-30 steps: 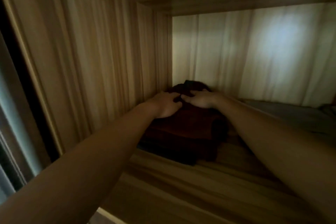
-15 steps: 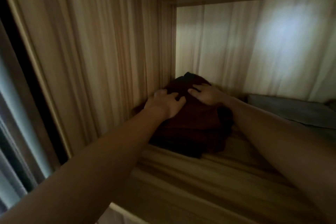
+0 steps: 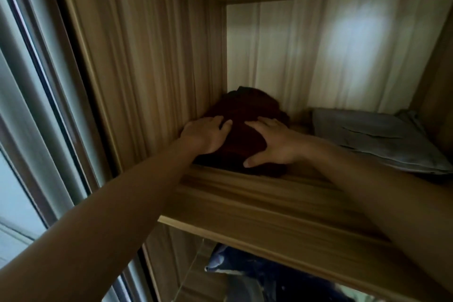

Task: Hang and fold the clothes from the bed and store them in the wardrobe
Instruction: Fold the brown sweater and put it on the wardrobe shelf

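Dark red folded garment (image 3: pixel 245 110): soft, rounded bundle, folds hard to read in the dim light, set in the back left corner of the wooden shelf (image 3: pixel 245 193) against the wardrobe side wall (image 3: pixel 159 68) of striped grain. Left hand (image 3: pixel 208 135) and right hand (image 3: pixel 272 144) lie flat on top and cover its near part, each grip spread with fingers straight, pinching nothing. Grey folded cloth (image 3: pixel 377 140): flat, smooth, lying to the right, partly cut off by the right forearm; dark blue fabric (image 3: pixel 257 274) below the shelf shows only in part.
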A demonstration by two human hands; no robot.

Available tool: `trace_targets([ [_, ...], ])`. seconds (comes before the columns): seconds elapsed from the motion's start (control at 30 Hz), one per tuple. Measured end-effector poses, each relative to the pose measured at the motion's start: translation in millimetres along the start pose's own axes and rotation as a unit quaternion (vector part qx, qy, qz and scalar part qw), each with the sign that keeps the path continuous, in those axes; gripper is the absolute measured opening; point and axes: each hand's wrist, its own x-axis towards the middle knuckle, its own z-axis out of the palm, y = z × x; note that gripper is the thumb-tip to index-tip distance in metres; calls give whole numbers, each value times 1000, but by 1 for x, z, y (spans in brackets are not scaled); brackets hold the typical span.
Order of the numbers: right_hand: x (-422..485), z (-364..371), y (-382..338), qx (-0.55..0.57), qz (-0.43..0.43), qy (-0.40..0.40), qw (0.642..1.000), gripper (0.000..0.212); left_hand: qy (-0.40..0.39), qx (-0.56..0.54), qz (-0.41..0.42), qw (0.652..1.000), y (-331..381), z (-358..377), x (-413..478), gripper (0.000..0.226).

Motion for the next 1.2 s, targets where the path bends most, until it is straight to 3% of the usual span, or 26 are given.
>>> trace_targets([
  [0.23,-16,-8,-6,50,1,4,999,119,0,20,5,1000,7,-8,-23,69],
  [0.37,-56,-43,7,160,9,13,987,99,-32,-115,23,993,14,-37,-55,67],
  [0.53,-111,-66,28,12,83,44,996,61,-10,-145,96,985,63,-62,-71,58],
  [0.7,-171,-79,36,-32,184,40,982,69,-30,-125,173,977,125,-56,-69,58],
  [1.03,-268,-63,7,37,418,90,903,38,-75,-95,379,918,206,-29,-81,20],
  [1.2,-322,-32,-24,66,519,101,846,35,-126,-111,466,869,227,-11,-125,22],
])
